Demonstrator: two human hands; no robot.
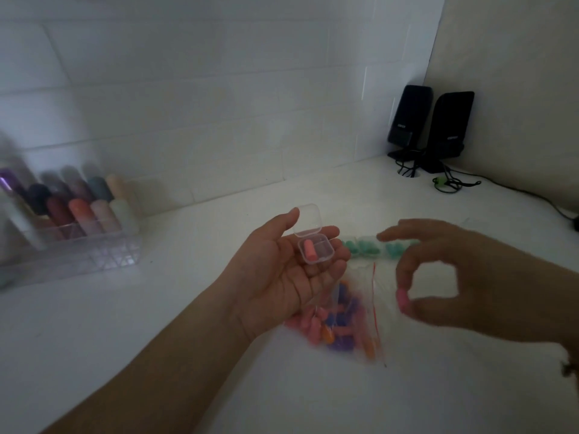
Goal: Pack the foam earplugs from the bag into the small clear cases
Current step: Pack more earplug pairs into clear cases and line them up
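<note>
My left hand lies palm up above the table and cradles a small clear case on its fingers, lid hinged open. One pink earplug lies inside the case. My right hand hovers to the right and pinches a second pink earplug between thumb and forefinger. Below both hands a clear zip bag with a red seal line lies on the white table, holding several pink, orange and purple earplugs. Behind the hands sits a row of small cases with green earplugs.
A clear organiser with several coloured tubes stands at the left by the tiled wall. Two black speakers with trailing cables occupy the back right corner.
</note>
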